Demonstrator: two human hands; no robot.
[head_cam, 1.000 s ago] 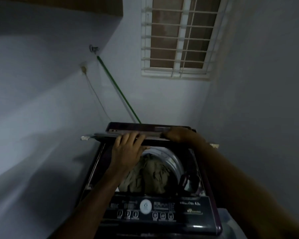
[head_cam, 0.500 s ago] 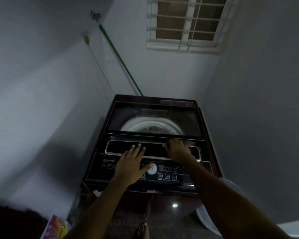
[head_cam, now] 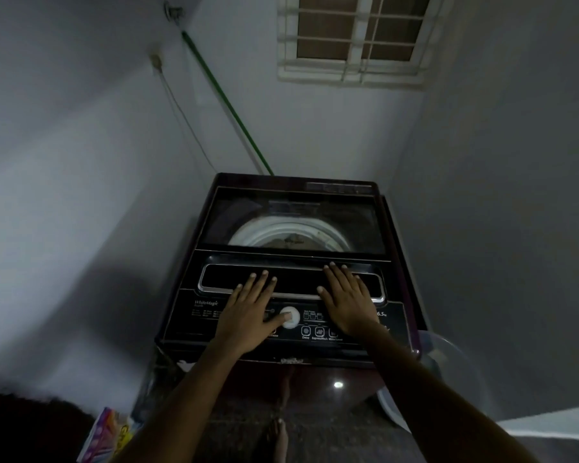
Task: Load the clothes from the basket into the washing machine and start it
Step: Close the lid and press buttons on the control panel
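Nearest, floor: colourful packet (head_cam: 107, 436) bottom left; bare foot (head_cam: 281, 439) in front of washer (head_cam: 315, 375).
Pale tub (head_cam: 448, 359): round rim just right of washer, mostly hidden by right forearm.
Left hand (head_cam: 248, 315): palm down, fingers (head_cam: 264, 279) straight and a little spread; holds nothing; fingertips on lid's front section, palm over control panel (head_cam: 198, 315); thumb tip touching white dial (head_cam: 291, 320).
Right hand (head_cam: 348, 302): palm down, fingers straight and close together, thumb out to the left; holds nothing; lies flat on lid's front section, heel over panel.
Lid (head_cam: 291, 208): down flat, closed; both hands on its near half.
Clothes (head_cam: 290, 237): inside drum, dim brownish heap seen through the lid glass, ringed by white drum rim.
Behind: green hose (head_cam: 228, 101) and thin cord (head_cam: 181, 108) run up the wall; barred window (head_cam: 355, 38) top right.
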